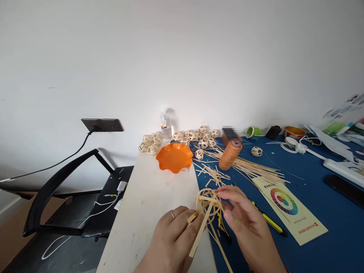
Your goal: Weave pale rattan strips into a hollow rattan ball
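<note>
Between my hands is a partly woven bamboo ball (pixel 209 201), an open round lattice with loose strip ends hanging toward me. My left hand (pixel 176 233), wearing a ring, is closed on the ball's left side. My right hand (pixel 246 223) touches the ball's right edge with thumb and fingertips, its fingers curved. One wide strip (pixel 200 231) sticks out toward the lower left across the left fingers. Beneath the ball, partly hidden, lies a yellow-and-black tool (pixel 223 227). A yellow utility knife (pixel 270 221) rests right of my right hand.
Finished woven balls (pixel 150 144) cluster by the wall beside a water bottle (pixel 165 125) and an orange wavy dish (pixel 174 157). Bamboo strips (pixel 258 168), a wrapped orange cylinder (pixel 230 156) and a colour-wheel card (pixel 290 210) lie on the blue mat. A black chair (pixel 113 201) stands left.
</note>
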### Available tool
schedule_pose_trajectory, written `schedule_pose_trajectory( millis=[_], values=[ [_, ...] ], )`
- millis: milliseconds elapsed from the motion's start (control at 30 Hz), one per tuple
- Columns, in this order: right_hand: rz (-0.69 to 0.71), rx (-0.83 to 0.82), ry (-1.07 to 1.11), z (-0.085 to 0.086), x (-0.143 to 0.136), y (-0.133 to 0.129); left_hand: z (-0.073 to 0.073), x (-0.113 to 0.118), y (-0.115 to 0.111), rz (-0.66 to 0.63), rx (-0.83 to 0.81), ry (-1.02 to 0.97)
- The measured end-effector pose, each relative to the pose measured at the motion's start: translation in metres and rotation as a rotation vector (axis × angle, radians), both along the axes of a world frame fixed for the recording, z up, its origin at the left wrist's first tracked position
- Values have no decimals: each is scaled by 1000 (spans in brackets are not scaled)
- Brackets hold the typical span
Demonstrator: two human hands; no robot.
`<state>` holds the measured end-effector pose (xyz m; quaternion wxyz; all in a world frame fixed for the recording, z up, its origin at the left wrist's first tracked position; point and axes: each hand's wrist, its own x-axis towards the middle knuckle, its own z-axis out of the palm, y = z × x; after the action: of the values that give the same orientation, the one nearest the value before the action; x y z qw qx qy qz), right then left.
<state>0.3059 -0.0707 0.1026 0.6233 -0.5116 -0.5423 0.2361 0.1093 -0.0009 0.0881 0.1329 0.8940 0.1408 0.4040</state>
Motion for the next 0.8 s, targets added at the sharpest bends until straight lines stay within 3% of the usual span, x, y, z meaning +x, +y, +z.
schedule_pose_trajectory(
  millis=[467, 800],
  values=[
    [49, -108, -57, -7, 7, -7, 4, 7, 1, -31, -235, -129],
    [188, -228, -51, -9, 8, -9, 2, 14, 9, -70, -621, -278]
  ],
)
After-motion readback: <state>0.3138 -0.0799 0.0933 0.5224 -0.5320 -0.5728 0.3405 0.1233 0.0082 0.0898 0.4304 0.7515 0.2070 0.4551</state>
